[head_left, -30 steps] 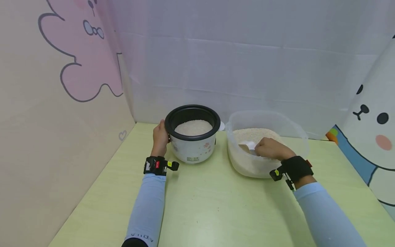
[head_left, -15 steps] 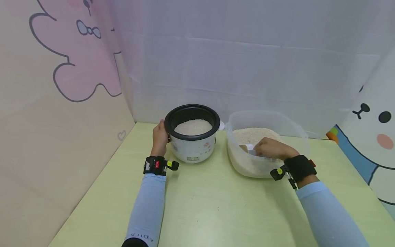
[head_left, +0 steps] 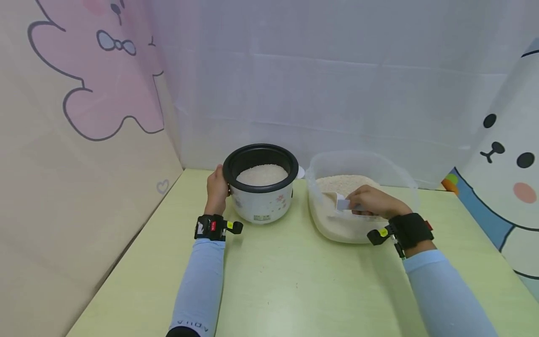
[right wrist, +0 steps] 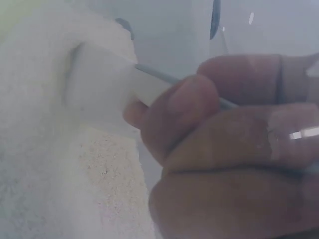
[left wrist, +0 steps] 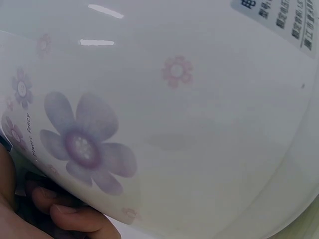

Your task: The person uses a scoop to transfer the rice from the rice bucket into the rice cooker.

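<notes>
The head camera is looking forward and down from over the near side of the table [head_left: 265, 276], taking in the cooker [head_left: 261, 203], the tub [head_left: 328, 224] and the curtain [head_left: 303, 93] behind them from farther back. The left wrist camera [head_left: 234, 227] is facing the cooker's flowered side from very near. The right wrist camera [head_left: 378, 237] is peering closely, apparently through the tub's wall, at the right hand [right wrist: 224, 149] and the scoop [right wrist: 99, 84]. Head and left wrist views are sharing the cooker; head and right wrist views, the scoop
</notes>
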### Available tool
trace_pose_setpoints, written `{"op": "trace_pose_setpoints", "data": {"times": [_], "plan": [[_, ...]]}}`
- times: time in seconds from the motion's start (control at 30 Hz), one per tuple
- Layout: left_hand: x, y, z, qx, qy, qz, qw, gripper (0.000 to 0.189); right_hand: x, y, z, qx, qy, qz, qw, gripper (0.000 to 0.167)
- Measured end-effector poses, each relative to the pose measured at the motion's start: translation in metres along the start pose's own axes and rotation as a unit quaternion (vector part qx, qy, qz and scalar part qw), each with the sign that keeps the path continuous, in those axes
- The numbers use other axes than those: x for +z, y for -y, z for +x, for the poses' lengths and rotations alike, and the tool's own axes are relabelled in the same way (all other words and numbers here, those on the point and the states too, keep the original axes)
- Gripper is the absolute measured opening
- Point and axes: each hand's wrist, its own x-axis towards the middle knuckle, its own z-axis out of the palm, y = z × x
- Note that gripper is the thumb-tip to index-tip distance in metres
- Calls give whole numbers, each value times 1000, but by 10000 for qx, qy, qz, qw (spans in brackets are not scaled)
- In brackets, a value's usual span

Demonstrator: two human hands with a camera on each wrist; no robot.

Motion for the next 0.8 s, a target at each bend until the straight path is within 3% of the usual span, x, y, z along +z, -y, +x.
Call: {"op": "trace_pose_setpoints", "data": {"times": [0.1, 0.8], "plan": [[-1, 0, -1, -10, 20, -12, 10000, 47, -1, -1, 0, -46, 1, 156, 9999, 37], [-1, -2, -2, -29, 104, -50, 9999, 47, 0, 2, -5, -328, -187, 821, 9959, 29]]}}
